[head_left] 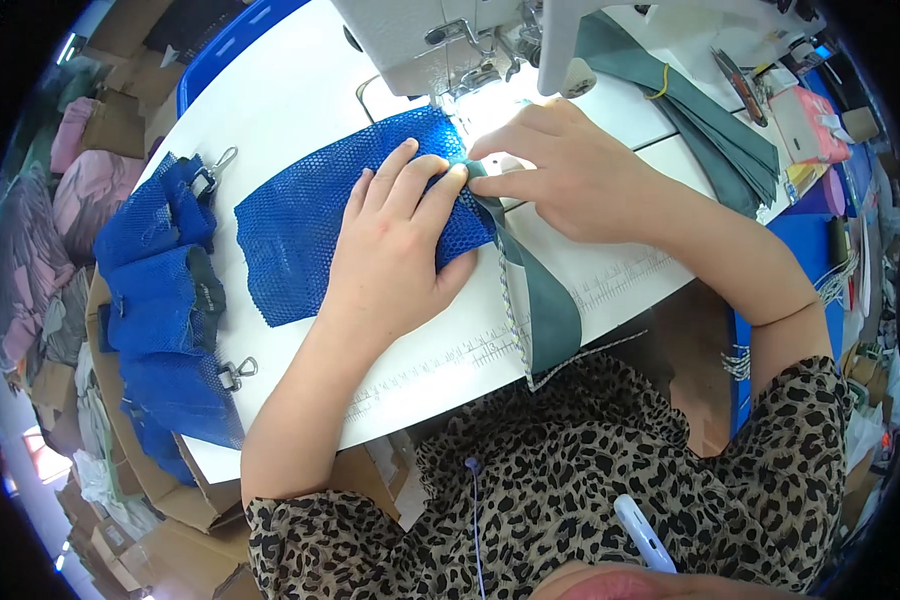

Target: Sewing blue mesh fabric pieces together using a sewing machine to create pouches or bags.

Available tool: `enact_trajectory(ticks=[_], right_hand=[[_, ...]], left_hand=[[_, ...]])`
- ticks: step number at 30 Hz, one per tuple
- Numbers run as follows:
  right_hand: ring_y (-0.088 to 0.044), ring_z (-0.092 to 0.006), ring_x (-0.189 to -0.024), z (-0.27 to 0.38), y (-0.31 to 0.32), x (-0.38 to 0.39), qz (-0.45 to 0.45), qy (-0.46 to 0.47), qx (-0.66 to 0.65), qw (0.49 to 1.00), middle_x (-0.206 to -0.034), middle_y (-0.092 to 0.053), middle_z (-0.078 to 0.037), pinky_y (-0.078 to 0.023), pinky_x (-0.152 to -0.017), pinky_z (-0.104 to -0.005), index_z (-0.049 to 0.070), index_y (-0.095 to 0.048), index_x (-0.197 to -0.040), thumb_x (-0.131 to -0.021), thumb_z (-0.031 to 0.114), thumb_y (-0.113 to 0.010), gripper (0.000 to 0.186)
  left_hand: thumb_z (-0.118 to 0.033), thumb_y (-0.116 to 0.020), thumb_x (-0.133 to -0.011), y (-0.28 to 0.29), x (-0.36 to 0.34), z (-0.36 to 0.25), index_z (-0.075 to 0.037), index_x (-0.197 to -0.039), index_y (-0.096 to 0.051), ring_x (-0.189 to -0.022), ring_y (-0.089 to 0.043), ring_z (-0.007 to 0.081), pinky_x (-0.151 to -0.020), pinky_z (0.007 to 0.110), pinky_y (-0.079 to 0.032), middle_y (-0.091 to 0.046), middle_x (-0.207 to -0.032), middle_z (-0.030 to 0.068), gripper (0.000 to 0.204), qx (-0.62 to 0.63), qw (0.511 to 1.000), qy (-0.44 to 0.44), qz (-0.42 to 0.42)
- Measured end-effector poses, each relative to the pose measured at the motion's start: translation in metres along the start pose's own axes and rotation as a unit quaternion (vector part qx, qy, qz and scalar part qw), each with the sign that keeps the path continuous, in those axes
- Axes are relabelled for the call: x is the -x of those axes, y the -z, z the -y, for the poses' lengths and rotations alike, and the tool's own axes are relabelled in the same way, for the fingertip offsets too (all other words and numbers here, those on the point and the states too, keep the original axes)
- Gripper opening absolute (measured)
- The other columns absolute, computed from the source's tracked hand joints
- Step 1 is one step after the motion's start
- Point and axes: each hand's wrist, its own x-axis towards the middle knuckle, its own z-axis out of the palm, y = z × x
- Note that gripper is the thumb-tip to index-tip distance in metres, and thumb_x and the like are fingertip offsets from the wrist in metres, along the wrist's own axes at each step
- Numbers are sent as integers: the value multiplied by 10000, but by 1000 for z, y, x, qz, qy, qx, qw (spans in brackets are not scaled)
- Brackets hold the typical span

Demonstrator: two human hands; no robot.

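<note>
A piece of blue mesh fabric (295, 245) lies on the white sewing table (215, 112), its right edge at the presser area of the sewing machine (400, 35). My left hand (395, 240) rests on the mesh, fingers laid out flat, fingertips beside a dark green strip (535, 300). My right hand (580, 175) reaches in from the right, two fingers apart with their tips on the strip's upper end at the mesh edge; its other fingers are partly bent or hidden. The strip hangs toward the front edge, a twisted cord along it.
Blue mesh pieces with metal clips (155, 300) lie at left, above cardboard boxes (175, 505). More green strips (710, 150), scissors (735, 85) and a pink box (808, 125) are at upper right. A blue bin (210, 60) stands behind the table; wrapped bundles (40, 260) fill the far left.
</note>
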Motion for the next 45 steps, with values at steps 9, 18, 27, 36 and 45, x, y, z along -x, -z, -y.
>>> enact_trajectory(ticks=[9,18,27,36,45], right_hand=[[-558,-150,-1001,1,-6,1,6,-10,-8,1000,-1104,-643,47,-403,-868,-352,141,-701,-1027,-767,11,-602,308],[-547,-144,-1061,-9,-10,-2,2,-15,-20,1000,-1112,-643,59,-387,-905,-386,147,-705,-1038,-784,11,-573,317],[-530,-130,-1117,-16,-6,-1,30,-29,55,998,-1183,-634,62,-362,-965,-403,153,-709,-1048,-772,2,-593,335],[-556,-133,-1101,-21,-11,2,-11,-52,22,998,-1162,-650,56,-348,-985,-414,155,-701,-1037,-765,3,-618,322],[-558,-138,-1088,-20,-11,1,-18,-60,57,996,-1156,-659,64,-348,-995,-425,159,-705,-1035,-794,32,-627,284]], left_hand=[[-236,-725,-748,-3,1,2,-73,-1284,-560,-1360,-401,364,-1093,578,-345,-515,-1305,147,584,0,1000,1,-4],[-201,-710,-735,-9,-1,-4,-41,-1270,-569,-1350,-407,379,-1088,584,-337,-512,-1299,159,576,4,1000,23,-18],[-164,-696,-717,-22,-19,5,-5,-1229,-578,-1319,-420,407,-1073,566,-360,-516,-1269,179,549,15,998,14,-57],[-166,-685,-718,-20,-28,15,-36,-1168,-582,-1315,-438,414,-1077,586,-359,-548,-1223,181,480,50,996,-1,-74],[-215,-679,-778,-7,-24,12,-88,-1218,-561,-1370,-409,384,-1111,605,-303,-570,-1281,143,472,-3,999,7,-32]])
